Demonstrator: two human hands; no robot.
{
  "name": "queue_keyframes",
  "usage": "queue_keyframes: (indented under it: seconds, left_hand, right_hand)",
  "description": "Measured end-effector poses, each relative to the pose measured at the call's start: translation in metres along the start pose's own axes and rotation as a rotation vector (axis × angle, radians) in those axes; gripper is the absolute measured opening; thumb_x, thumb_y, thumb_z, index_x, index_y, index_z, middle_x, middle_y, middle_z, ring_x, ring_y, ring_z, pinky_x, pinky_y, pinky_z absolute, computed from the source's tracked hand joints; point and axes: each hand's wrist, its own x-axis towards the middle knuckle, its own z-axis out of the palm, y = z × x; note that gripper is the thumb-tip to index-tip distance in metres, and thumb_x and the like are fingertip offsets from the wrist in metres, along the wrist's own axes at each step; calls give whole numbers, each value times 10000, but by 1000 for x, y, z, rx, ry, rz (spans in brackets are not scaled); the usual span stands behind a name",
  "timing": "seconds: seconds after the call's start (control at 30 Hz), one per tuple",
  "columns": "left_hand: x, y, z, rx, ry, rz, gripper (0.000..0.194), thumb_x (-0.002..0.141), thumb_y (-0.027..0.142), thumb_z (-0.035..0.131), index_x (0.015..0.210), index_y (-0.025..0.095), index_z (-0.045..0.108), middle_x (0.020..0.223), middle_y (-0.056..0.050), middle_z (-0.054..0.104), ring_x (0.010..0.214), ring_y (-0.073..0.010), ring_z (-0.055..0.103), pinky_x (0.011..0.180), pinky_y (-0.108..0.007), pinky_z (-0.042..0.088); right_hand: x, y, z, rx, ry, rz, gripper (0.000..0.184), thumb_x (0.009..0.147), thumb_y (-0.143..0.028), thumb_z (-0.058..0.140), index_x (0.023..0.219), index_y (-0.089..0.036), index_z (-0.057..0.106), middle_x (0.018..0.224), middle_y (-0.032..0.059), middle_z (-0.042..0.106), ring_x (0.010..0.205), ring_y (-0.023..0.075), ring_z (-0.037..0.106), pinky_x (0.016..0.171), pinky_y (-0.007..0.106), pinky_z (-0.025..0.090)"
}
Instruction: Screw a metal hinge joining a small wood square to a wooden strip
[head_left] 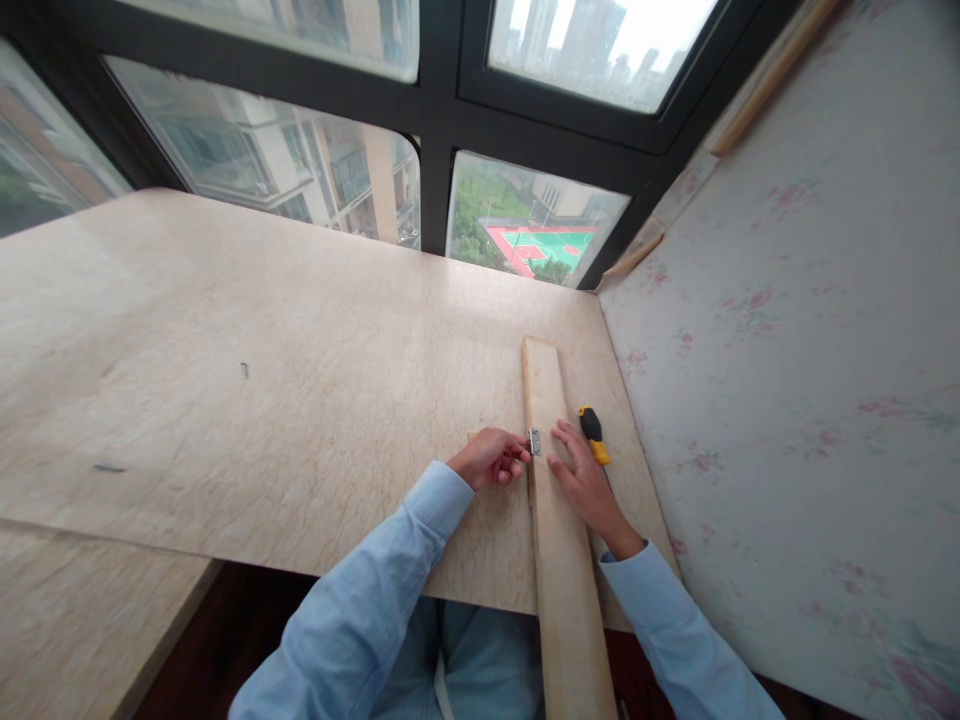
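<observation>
A long pale wooden board [566, 560] lies on the stone-patterned sill, its near end reaching past the front edge beside my legs. On the board's left edge sits a small silver metal hinge [535, 442]. My left hand [493, 458] comes in from the left, thumb and fingers pinched on the hinge's outer side. Across the board, my right hand [583, 482] rests with fingers apart, thumb and fingertips on the wood just right of the hinge, holding nothing. A black and yellow screwdriver [593, 432] lies right of the board, its shaft partly hidden by my right hand.
Two small metal pieces, one upright-looking [244, 370] and one flat [109, 468], lie at the left on the sill [337, 350]. A flowered wall [787, 380] borders the right side. Dark-framed windows [435, 130] stand at the back.
</observation>
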Motion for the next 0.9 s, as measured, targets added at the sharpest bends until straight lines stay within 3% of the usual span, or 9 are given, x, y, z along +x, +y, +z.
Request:
queue_keyframes:
  seconds: [0.2, 0.33, 0.53, 0.77, 0.9]
  left_hand:
    - [0, -3, 1, 17, 16, 11, 184, 779, 49, 488, 938, 103, 563, 684, -2, 583, 407, -77, 527, 345, -186, 249]
    - [0, -4, 2, 24, 14, 26, 188, 760, 50, 484, 915, 112, 570, 679, -6, 589, 415, -85, 535, 350, -190, 260]
    - [-3, -4, 4, 21, 27, 41, 179, 726, 63, 485, 874, 107, 577, 671, -3, 572, 412, -85, 534, 352, -188, 251]
    - [-5, -5, 3, 12, -2, 49, 168, 675, 65, 483, 817, 118, 554, 627, 12, 524, 397, -76, 498, 346, -191, 233]
    - [-6, -5, 0, -18, 4, 49, 179, 681, 63, 481, 836, 124, 548, 623, 13, 523, 402, -80, 498, 345, -191, 238]
  right_hand:
    - [2, -1, -1, -57, -2, -46, 503, 953, -434, 495, 1372, -157, 532, 1521, 169, 444, 1435, 283, 399, 1197, 536, 304]
    - [13, -9, -8, -182, -158, -202, 543, 929, -442, 558, 1398, -170, 532, 1579, 177, 353, 1480, 322, 315, 1181, 562, 317]
    - [43, -37, -19, -439, -371, -281, 600, 832, -323, 665, 1370, -78, 565, 1520, 272, 395, 1421, 380, 399, 1150, 530, 368]
    - [64, -75, -18, -648, -537, -235, 274, 803, -247, 671, 1033, -103, 703, 1408, 253, 500, 1346, 365, 473, 1080, 469, 428]
    - [69, -83, -17, -674, -550, -217, 220, 792, -216, 672, 970, -89, 698, 1314, 257, 551, 1259, 345, 541, 1041, 434, 454]
